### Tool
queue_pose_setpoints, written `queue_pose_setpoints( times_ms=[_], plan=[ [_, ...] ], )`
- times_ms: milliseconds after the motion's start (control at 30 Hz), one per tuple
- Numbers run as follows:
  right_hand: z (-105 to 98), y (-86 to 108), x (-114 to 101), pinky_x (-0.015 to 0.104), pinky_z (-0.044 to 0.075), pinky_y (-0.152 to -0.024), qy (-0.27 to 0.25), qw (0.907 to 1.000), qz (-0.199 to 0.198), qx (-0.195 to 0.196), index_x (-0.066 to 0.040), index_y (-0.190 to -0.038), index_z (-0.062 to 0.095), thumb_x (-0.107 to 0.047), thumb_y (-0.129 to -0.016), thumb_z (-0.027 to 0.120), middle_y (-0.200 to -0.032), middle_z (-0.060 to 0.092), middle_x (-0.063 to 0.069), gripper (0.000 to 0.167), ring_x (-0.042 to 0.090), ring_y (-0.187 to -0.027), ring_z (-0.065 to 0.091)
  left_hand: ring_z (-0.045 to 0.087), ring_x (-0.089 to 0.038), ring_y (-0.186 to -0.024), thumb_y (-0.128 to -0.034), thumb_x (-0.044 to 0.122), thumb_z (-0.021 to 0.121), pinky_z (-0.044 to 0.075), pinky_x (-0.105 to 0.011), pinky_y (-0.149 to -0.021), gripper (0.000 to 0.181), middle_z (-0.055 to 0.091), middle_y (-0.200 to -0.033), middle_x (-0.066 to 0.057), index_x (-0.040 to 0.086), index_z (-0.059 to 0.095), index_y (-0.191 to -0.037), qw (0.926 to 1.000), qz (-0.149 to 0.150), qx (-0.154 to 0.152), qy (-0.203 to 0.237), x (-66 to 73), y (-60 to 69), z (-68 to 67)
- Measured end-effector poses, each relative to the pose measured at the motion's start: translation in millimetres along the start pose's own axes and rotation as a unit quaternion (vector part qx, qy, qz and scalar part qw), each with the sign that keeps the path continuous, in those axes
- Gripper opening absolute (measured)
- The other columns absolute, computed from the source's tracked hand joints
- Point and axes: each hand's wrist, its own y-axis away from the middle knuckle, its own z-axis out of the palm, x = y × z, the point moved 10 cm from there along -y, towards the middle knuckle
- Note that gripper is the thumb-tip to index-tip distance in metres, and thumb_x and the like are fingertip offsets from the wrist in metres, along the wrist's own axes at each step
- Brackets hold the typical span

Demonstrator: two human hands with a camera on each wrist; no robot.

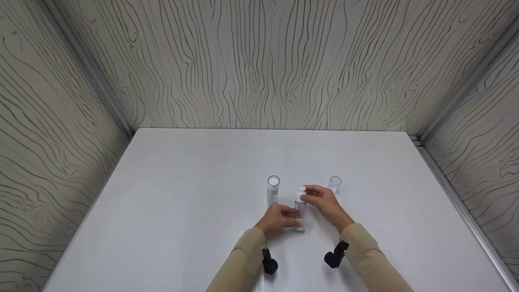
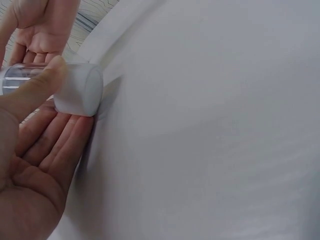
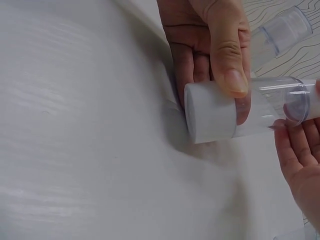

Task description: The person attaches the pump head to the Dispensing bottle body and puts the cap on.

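A clear cylindrical pump bottle with a white base stands upright between my two hands. My left hand grips its lower part; in the left wrist view the thumb lies across the clear wall beside the white base. At the upper end, my right hand pinches the white pump top between thumb and fingers. The right wrist view shows the clear body held between both hands, with the pump top mostly cut off at the frame's edge.
A second clear bottle with a white top stands just behind my left hand. A clear cap rests on the white table beyond my right hand. Wood-patterned panels enclose the table's back and sides.
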Motion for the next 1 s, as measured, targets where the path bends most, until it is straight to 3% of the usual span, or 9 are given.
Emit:
queue_pose_setpoints(
  times_ms=[200, 533, 833, 1000],
  plan=[
    [-0.5, 0.2, 0.1, 0.011, 0.05, -0.078, 0.028, 0.9989, 0.009, 0.036, 0.009, -0.125, 0.055, -0.01, -0.085, 0.071, -0.113, 0.066, 0.011, 0.047, 0.001, -0.089, 0.059, 0.073, -0.022, -0.096, -0.0773, 0.018, 0.081, 0.058, -0.029, -0.082, 0.038, 0.075, -0.105, -0.014, 0.001, 0.071, -0.11, 1.0, 0.009, -0.003, 0.001, 1.6, 0.7, 1.3],
    [-8.0, -0.3, 2.9, 0.011, 0.047, -0.072, 0.072, 0.9902, 0.036, 0.114, 0.004, -0.111, 0.063, -0.012, -0.078, 0.079, -0.099, 0.064, 0.006, 0.04, 0.008, -0.086, 0.055, 0.073, -0.019, -0.094, -0.0765, 0.018, 0.081, 0.058, -0.025, -0.08, 0.039, 0.075, -0.105, -0.013, 0.001, 0.071, -0.11, 1.0, 0.006, -0.001, -0.002, -0.6, -1.1, 1.7],
    [-5.8, 0.2, 0.4, 0.016, 0.043, -0.071, 0.086, 0.9875, 0.033, 0.128, -0.002, -0.098, 0.06, -0.015, -0.073, 0.083, -0.089, 0.057, 0.001, 0.036, 0.011, -0.084, 0.049, 0.072, -0.019, -0.097, -0.0757, 0.019, 0.082, 0.058, -0.029, -0.083, 0.039, 0.075, -0.106, -0.011, 0.003, 0.071, -0.11, 1.0, -0.007, -0.001, 0.004, -1.7, 0.7, 2.3],
    [-4.1, 0.5, -1.5, 0.013, 0.044, -0.073, 0.068, 0.9922, 0.021, 0.102, 0.003, -0.112, 0.057, -0.015, -0.077, 0.08, -0.1, 0.058, 0.006, 0.045, 0.008, -0.088, 0.051, 0.072, -0.02, -0.097, -0.0764, 0.019, 0.081, 0.058, -0.028, -0.084, 0.039, 0.075, -0.107, -0.012, 0.003, 0.071, -0.11, 1.0, -0.003, -0.001, -0.008, -0.7, 0.5, 1.2]
  ],
)
